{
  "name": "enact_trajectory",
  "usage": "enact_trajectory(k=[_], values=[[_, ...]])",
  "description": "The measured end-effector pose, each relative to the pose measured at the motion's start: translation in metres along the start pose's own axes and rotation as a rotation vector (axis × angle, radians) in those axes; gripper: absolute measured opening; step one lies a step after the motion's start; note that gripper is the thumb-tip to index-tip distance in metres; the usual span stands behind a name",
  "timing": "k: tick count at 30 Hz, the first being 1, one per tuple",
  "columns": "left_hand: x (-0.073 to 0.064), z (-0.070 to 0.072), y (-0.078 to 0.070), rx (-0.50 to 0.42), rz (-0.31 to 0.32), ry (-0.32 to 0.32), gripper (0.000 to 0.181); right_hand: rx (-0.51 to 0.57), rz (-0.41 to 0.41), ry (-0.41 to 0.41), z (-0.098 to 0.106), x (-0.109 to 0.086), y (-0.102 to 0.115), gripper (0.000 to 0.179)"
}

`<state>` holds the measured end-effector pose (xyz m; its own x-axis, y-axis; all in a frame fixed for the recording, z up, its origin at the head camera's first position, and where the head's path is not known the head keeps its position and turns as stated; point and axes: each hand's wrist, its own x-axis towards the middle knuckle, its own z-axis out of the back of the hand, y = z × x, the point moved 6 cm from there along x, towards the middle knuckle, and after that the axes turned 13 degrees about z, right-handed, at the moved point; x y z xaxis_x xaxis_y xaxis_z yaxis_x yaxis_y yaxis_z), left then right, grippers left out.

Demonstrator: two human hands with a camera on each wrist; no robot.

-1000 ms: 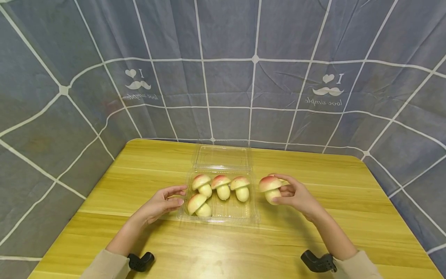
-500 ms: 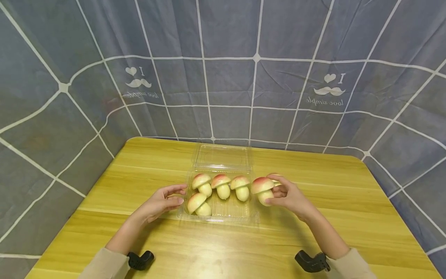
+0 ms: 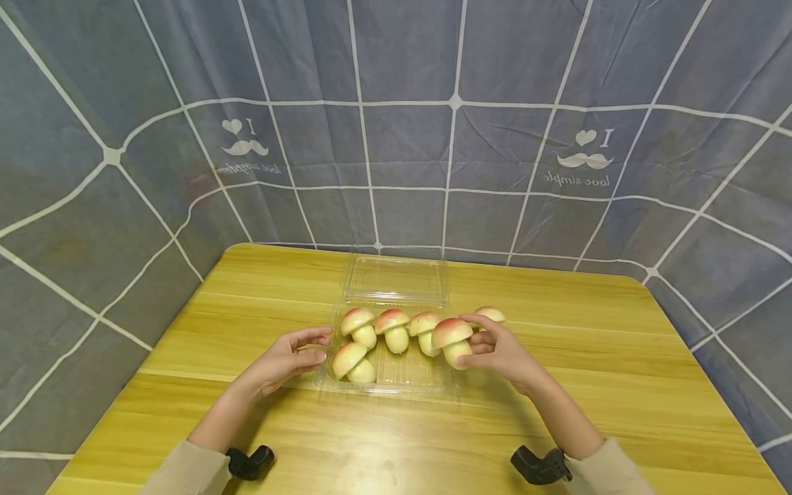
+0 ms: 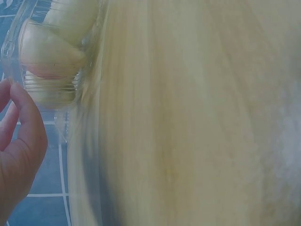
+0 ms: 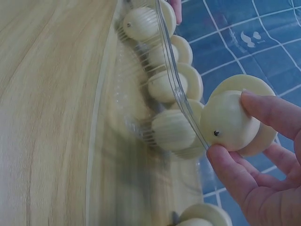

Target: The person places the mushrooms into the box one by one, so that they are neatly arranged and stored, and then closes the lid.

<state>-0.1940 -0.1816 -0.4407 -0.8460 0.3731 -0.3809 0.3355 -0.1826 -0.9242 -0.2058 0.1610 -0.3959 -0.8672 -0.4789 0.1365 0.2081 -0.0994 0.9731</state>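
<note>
My right hand (image 3: 502, 356) holds a toy mushroom (image 3: 452, 340) with a red-tinged cap and pale stem, fingers and thumb round it, at the right side of a clear plastic clamshell box (image 3: 405, 388). In the right wrist view this mushroom (image 5: 230, 120) shows a small dark hole in its stem end and overlaps the box rim. Several like mushrooms (image 3: 396, 331) lie inside the box, in a back row and at the front left. My left hand (image 3: 286, 357) has its fingertips right at the box's left rim, index finger and thumb apart.
One more mushroom (image 3: 491, 314) lies on the wooden table (image 3: 588, 357) behind my right hand, partly hidden. The box's clear lid (image 3: 394, 277) is folded back, away from me. A grey-blue curtain (image 3: 408, 151) with white lines hangs behind the table.
My right hand has moved left with the mushroom, from beside the box to over its right side. The mushroom behind that hand now shows more. My left hand stays in place.
</note>
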Motion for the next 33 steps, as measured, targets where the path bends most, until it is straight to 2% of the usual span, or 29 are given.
enact_trajectory(k=[13, 26, 33], values=[[0.0, 0.0, 0.002, -0.011, 0.003, -0.003, 0.061, -0.02, 0.012, 0.015, -0.011, 0.005, 0.001, 0.074], [0.001, 0.0, 0.002, -0.012, 0.003, -0.008, 0.061, -0.046, -0.037, -0.011, -0.018, 0.01, -0.001, 0.074], [0.001, -0.001, 0.001, -0.016, 0.001, -0.005, 0.061, -0.033, -0.031, 0.006, -0.025, 0.015, -0.001, 0.074]])
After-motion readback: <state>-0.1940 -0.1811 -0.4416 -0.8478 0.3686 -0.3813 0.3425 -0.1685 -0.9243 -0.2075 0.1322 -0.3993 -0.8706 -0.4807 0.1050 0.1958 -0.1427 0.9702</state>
